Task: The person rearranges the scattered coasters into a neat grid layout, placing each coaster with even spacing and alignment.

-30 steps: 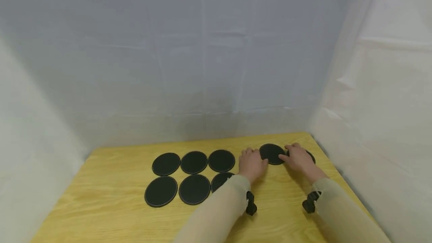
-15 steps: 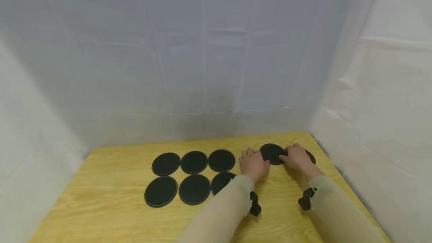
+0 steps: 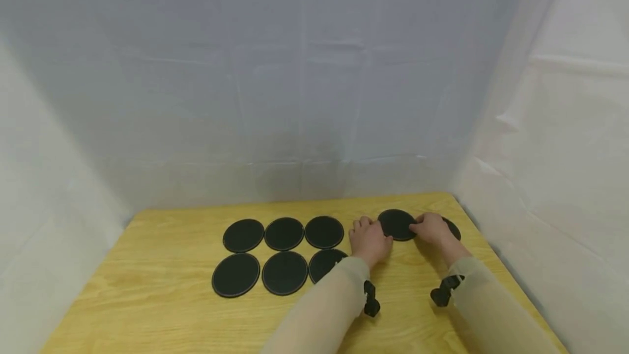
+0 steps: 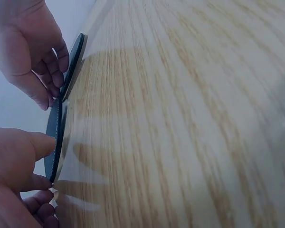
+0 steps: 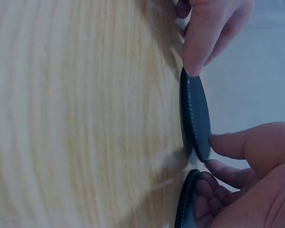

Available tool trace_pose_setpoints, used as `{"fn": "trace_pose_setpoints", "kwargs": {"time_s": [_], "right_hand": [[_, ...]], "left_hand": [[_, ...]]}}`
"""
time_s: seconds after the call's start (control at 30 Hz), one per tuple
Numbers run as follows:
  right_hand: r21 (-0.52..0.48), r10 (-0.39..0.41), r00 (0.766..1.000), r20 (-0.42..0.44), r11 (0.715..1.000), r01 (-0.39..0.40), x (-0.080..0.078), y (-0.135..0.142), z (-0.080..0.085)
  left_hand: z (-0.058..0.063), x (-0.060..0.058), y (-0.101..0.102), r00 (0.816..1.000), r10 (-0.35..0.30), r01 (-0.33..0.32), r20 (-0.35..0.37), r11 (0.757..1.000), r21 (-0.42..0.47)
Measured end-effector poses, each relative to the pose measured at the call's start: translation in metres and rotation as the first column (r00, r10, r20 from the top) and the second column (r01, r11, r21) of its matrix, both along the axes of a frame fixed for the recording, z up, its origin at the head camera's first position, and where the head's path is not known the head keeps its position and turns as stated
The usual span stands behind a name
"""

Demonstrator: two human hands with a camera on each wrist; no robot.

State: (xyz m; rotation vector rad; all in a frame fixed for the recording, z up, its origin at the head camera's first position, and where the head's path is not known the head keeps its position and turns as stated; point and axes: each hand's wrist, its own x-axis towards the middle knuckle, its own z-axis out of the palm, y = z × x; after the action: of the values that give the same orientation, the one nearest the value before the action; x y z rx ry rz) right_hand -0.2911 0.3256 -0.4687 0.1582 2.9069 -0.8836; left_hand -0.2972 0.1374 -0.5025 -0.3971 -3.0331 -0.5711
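Observation:
A round black coaster [image 3: 397, 224] with light edge stitching lies near the table's back right, between both hands. My left hand [image 3: 369, 240] pinches its left edge, thumb on the upper face and index finger at the rim in the left wrist view. Opposite it, my right hand [image 3: 434, 231] pinches the right edge between thumb and index finger. In the right wrist view this coaster [image 5: 199, 114] has a dark shadow under its edge. The right hand's other fingers curl over a second black coaster [image 3: 453, 228], which that hand partly covers.
Several more black coasters form two rows to the left, including a back-row coaster [image 3: 324, 232] and a front-row coaster [image 3: 285, 273]. The left sleeve [image 3: 326, 299] partly covers one. White sheeting [image 3: 295, 97] surrounds the wooden table [image 3: 162, 288] at back and sides.
The right hand's fingers have drawn closer together at the middle coaster's right edge. The left hand shifted slightly right, its thumb at the left edge. The coasters stay nearly in place.

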Motion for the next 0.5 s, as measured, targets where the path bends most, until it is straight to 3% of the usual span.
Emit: {"fn": "trace_pose_setpoints", "kwargs": {"time_s": [0.2, 0.5], "right_hand": [[-0.145, -0.104, 0.994, -0.021, 0.984, 0.1, 0.004, -0.005, -0.004], [-0.367, -0.23, 0.973, -0.034, 0.908, 0.202, 0.01, -0.01, -0.008]], "left_hand": [[0.003, 0.0, -0.003, 0.998, -0.036, 0.037, 0.045, 0.999, -0.016], [0.009, -0.002, -0.011, 0.994, -0.083, 0.08, 0.073, 0.995, 0.056]]}}
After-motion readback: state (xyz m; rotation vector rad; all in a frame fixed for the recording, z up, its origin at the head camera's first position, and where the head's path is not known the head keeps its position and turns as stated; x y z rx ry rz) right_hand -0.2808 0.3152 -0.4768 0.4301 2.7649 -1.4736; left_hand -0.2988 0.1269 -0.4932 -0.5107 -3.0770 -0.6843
